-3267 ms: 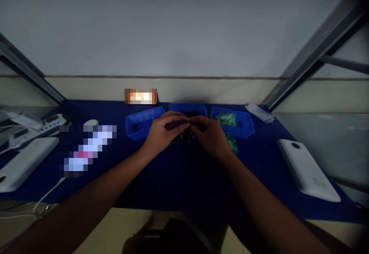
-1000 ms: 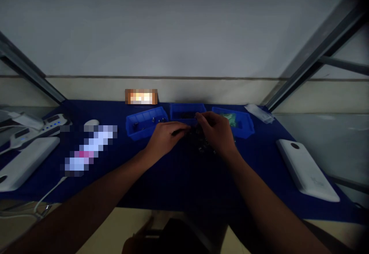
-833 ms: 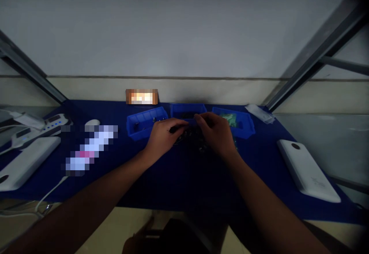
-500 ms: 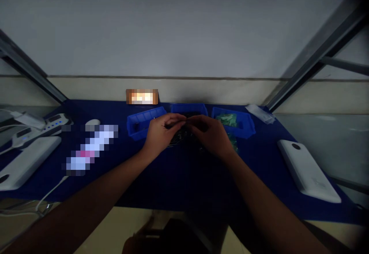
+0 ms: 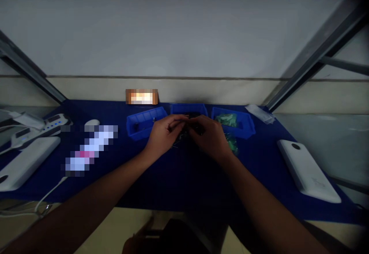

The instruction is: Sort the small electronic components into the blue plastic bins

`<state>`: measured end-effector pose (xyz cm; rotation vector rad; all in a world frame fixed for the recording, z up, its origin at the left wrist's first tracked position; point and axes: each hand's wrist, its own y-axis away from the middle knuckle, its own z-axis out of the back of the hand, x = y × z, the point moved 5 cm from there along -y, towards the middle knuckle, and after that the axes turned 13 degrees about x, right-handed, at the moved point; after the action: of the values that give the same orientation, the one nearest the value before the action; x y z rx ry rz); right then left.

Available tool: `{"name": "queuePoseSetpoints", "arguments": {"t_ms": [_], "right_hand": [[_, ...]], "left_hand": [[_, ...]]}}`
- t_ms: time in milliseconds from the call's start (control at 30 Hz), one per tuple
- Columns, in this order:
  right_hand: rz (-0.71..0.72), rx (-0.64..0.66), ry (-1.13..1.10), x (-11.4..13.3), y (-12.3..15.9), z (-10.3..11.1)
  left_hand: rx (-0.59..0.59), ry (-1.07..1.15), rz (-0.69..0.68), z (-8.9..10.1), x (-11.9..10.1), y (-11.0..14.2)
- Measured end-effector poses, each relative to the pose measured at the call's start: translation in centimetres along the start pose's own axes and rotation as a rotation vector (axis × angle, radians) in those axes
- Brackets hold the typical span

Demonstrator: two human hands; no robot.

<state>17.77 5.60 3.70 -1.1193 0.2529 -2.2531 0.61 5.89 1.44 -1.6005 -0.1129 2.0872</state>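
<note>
My left hand (image 5: 165, 133) and my right hand (image 5: 211, 135) meet fingertip to fingertip, both pinched closed, in front of the middle blue bin (image 5: 188, 108). Whatever lies between the fingers is too small and dark to make out. Thin wire-like pieces (image 5: 176, 143) show on the table below my left fingers. Left of that hand stands another blue bin (image 5: 135, 125) with a few small items in it. Beyond my right hand, a third blue bin (image 5: 245, 125) holds green packets (image 5: 227, 119). A green packet (image 5: 232, 143) lies on the table, partly covered by my right hand.
White power banks lie at the left (image 5: 31, 161) and right (image 5: 308, 169) of the blue table (image 5: 259, 185). A blurred-out phone (image 5: 90, 150) with a cable, a white mouse-like object (image 5: 92, 123) and a power strip (image 5: 43, 129) are on the left. A clear bag (image 5: 260, 113) sits at the back right.
Both hands have shifted slightly down, still pinched together. The right hand has moved a little left, showing more of the green packet beside it.
</note>
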Motion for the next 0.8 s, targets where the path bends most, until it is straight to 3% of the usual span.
{"name": "queuePoseSetpoints", "arguments": {"t_ms": [233,500,667,800], "right_hand": [[0.005,-0.044,0.050,0.1,0.0,0.3],[-0.057,0.042,0.100,-0.7,0.0,-0.3],[-0.069,0.201,0.245,-0.7,0.2,-0.7],[0.117,0.358,0.269,0.5,0.5,-2.0]], "left_hand": [[0.037,-0.077,0.001,-0.2,-0.4,0.1],[0.090,-0.079,0.047,-0.7,0.4,0.2],[-0.042,-0.208,0.013,0.1,-0.8,0.3],[-0.111,-0.238,-0.005,0.6,-2.0,0.5]]}}
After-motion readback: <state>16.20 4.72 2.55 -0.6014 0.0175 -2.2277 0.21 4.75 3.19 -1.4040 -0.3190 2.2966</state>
